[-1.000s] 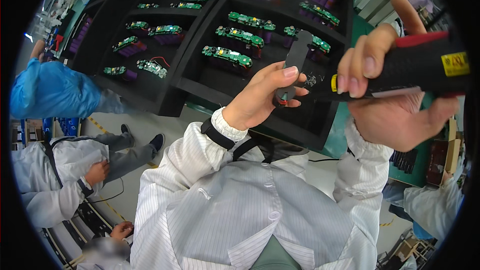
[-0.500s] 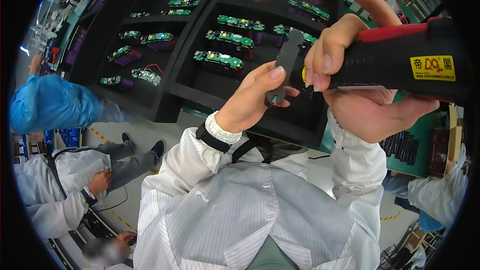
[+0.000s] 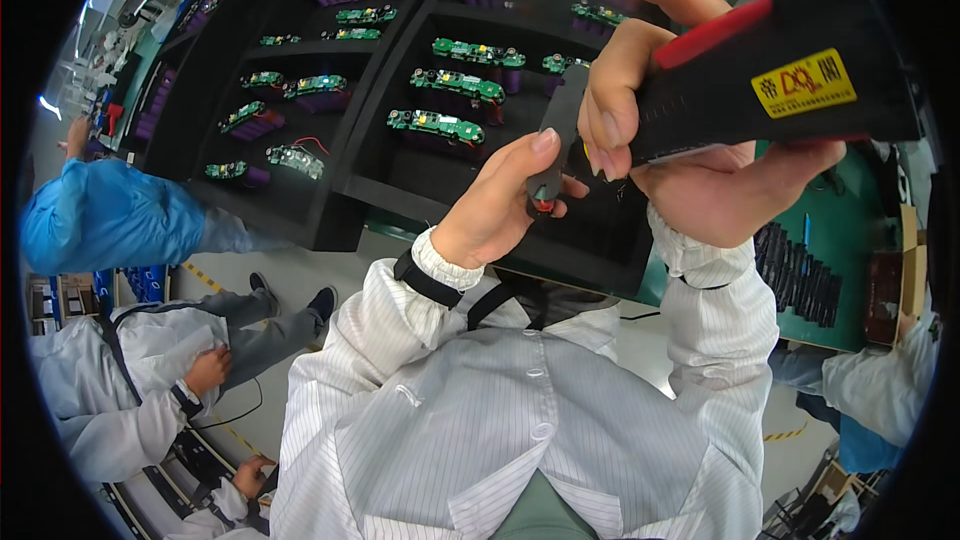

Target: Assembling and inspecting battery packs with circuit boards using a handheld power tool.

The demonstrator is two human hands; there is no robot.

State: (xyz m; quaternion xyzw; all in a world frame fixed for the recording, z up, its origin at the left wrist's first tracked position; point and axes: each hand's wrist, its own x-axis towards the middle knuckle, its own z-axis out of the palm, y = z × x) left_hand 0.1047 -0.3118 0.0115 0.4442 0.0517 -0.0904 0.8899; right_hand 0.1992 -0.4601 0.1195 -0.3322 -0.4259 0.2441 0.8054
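My left hand (image 3: pixel 490 202) is closed around a narrow black bar (image 3: pixel 568 110), thumb lying on its face. Red and green show at the bar's lower end. On the right, my right hand (image 3: pixel 725 195) grips a thick black-and-red power tool (image 3: pixel 700 90) with a yellow label, and its index finger is raised off the body. The tool's front end points at the bar, but my fingers hide its tip, and I cannot tell whether the two touch. Behind my hands, green circuit boards (image 3: pixel 458 86) on purple cells sit in a black compartmented tray (image 3: pixel 335 185).
Several black strips (image 3: pixel 800 275) lie on the green table (image 3: pixel 845 325) at right, beside a cardboard box (image 3: pixel 912 260). A person in blue (image 3: pixel 110 210) works at far left. Another in a white coat (image 3: pixel 165 345) is at lower left, and a white sleeve shows at far right.
My right hand and the power tool have shifted left and slightly up, with the tool's rear end tilted higher. My left hand keeps the bar in nearly the same place.
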